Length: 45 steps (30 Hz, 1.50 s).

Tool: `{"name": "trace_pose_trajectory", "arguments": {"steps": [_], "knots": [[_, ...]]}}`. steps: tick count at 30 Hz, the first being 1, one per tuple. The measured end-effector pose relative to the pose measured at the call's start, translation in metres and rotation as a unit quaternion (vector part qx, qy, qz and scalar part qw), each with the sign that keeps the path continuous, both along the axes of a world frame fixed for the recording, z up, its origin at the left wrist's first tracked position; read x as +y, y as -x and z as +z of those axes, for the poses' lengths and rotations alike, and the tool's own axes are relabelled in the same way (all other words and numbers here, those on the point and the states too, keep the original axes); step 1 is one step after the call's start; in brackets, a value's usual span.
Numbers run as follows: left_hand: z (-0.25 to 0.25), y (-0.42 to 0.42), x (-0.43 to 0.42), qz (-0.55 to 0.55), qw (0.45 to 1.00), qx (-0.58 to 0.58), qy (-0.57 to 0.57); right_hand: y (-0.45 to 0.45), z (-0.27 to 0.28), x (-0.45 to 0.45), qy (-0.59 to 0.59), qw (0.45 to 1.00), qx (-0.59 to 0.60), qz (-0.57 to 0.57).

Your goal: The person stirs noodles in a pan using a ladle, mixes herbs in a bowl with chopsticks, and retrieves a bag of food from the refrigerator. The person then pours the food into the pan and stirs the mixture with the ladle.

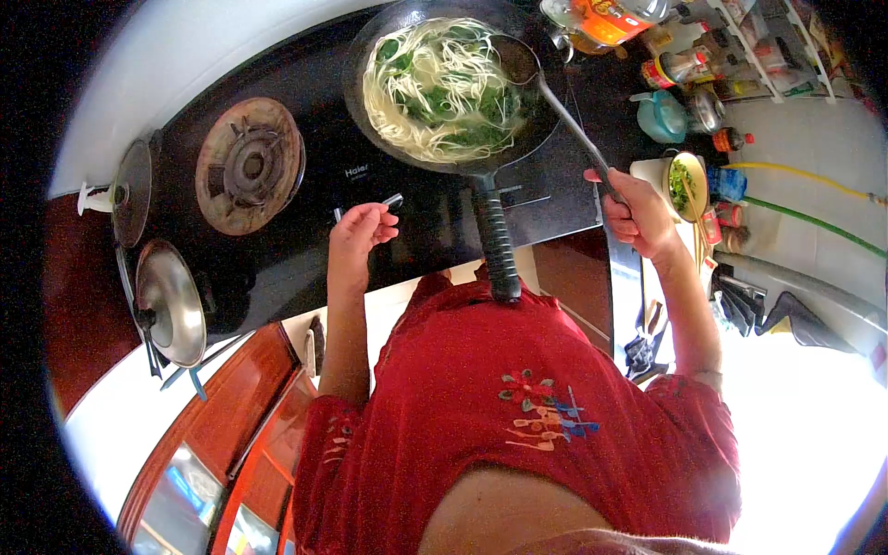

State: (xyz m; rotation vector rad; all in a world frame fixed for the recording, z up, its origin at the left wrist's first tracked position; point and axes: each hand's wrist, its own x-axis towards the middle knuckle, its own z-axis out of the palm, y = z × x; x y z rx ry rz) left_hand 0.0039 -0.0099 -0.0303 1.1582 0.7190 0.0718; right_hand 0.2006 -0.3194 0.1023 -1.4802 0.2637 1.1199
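My right hand point(638, 213) is wrapped round the long handle of a metal ladle point(575, 129). The ladle's bowl rests at the right side of a dark wok point(356, 69), over its contents. White noodles point(453, 51) and leafy greens point(476, 116) lie in cloudy liquid inside the wok. The wok's black ribbed handle point(495, 236) points toward my body, with neither hand on it. My left hand point(363, 233) is above the stove's front, fingers curled in. Short shiny metal pieces show on both sides of those fingers; whether they are gripped is unclear.
A second burner point(250, 166) is on the left of the black stove top point(319, 120). Beyond it lean a metal lid point(171, 301) and a dark pan or lid point(132, 194). On the right are sauce bottles point(680, 67), a blue pitcher point(661, 116) and a bowl of chopped greens point(696, 185) with chopsticks.
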Motion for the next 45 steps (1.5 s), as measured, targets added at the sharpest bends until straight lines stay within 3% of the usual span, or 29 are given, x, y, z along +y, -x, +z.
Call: {"name": "trace_pose_trajectory", "arguments": {"steps": [7,11,15,18,22,27,30,31,35,38,40,41,45], "knots": [[0.0,0.0,-0.002,-0.006,1.0,-0.007,0.014,0.004,0.004,0.013,0.139,0.94,-0.305,0.066],[0.002,-0.001,-0.006,0.007,1.0,0.006,0.003,-0.005,-0.016,0.025,0.152,0.816,-0.538,0.149],[0.001,0.0,-0.007,0.002,1.0,-0.001,0.009,-0.007,-0.021,0.052,0.208,0.701,-0.642,0.23],[-0.002,0.001,-0.009,0.006,1.0,-0.007,0.011,-0.01,-0.026,0.053,0.19,0.646,-0.685,0.276],[-0.01,0.007,-0.007,0.011,1.0,-0.008,0.018,-0.013,-0.021,0.028,0.237,0.623,-0.682,0.299],[-0.007,0.007,-0.006,0.014,1.0,0.003,0.021,-0.018,-0.011,-0.008,0.265,0.609,-0.691,0.287],[-0.005,0.002,-0.006,0.008,1.0,0.011,0.02,-0.016,-0.004,-0.028,0.311,0.654,-0.629,0.283],[-0.004,0.001,-0.007,0.005,1.0,0.014,0.019,-0.016,-0.001,-0.034,0.31,0.642,-0.642,0.28],[0.001,-0.003,-0.007,0.003,1.0,0.001,0.013,-0.016,0.014,-0.048,0.303,0.767,-0.522,0.216],[0.002,-0.005,-0.007,0.002,1.0,0.009,0.009,-0.021,0.004,-0.033,0.196,0.825,-0.513,0.132],[0.006,-0.006,-0.011,0.007,1.0,0.016,0.007,-0.021,0.014,0.008,0.246,0.84,-0.46,0.145],[0.005,-0.007,-0.012,-0.001,1.0,0.013,0.013,-0.024,-0.001,0.022,0.206,0.818,-0.519,0.142],[0.002,-0.01,-0.012,-0.026,0.999,0.0,0.02,-0.029,-0.045,0.087,0.128,0.809,-0.562,0.11]]}}
